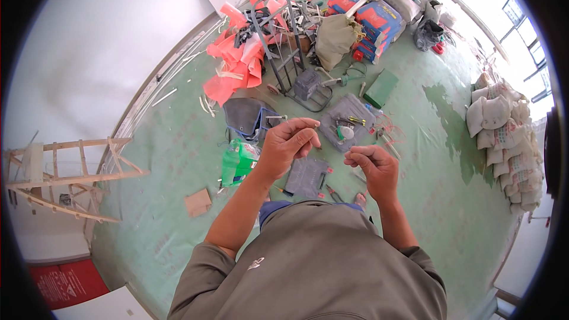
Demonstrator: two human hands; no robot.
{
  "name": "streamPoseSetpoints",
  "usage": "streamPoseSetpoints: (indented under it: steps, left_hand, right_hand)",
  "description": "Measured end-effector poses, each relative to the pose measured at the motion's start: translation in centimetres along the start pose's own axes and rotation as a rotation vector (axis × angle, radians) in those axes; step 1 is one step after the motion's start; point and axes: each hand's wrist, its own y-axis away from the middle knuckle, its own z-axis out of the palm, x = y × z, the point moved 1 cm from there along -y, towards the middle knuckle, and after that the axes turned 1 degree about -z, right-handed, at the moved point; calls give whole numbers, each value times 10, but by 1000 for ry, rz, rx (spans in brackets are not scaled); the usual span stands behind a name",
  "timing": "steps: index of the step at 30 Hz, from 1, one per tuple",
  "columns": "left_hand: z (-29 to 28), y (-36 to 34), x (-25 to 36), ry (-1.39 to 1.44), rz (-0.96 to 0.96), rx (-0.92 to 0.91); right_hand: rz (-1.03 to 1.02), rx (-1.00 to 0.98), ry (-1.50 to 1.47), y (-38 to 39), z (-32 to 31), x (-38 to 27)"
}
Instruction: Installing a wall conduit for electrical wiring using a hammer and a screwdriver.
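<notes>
Both hands are raised in front of my chest, a short way apart. My left hand (289, 147) has its fingers curled, with thumb and index finger nearly together at the tips; whatever is pinched there is too small to name. My right hand (377, 169) is closed in a pinch, its fingertips turned toward the left hand, and I cannot make out what it holds. Beyond and below them on the floor lies an open grey tool case (351, 106) with small tools and a round white piece on it. A dark grey flat case (306, 176) lies nearer my feet.
A folding hand truck (290, 65) stands ahead beside crumpled pink sheeting (237, 62). A green box (382, 88), a green plastic bag (238, 163) and pliers (333, 194) lie around. Stacked white sacks (504, 136) are right, a wooden ladder-like frame (77, 175) left.
</notes>
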Motion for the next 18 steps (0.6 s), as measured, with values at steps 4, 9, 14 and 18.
streamPoseSetpoints:
  steps: [4,9,14,18]
  left_hand:
    - [2,-7,-3,-77,21,40]
    - [6,-19,-20,-303,152,56]
    - [18,-26,-32,-378,130,100]
    - [27,-19,-32,-833,197,71]
  right_hand:
    - [-142,23,86,1,-2,-6]
    - [-421,137,417,6,2,-6]
    - [-430,151,477,14,8,-22]
    - [-392,166,427,-1,11,-39]
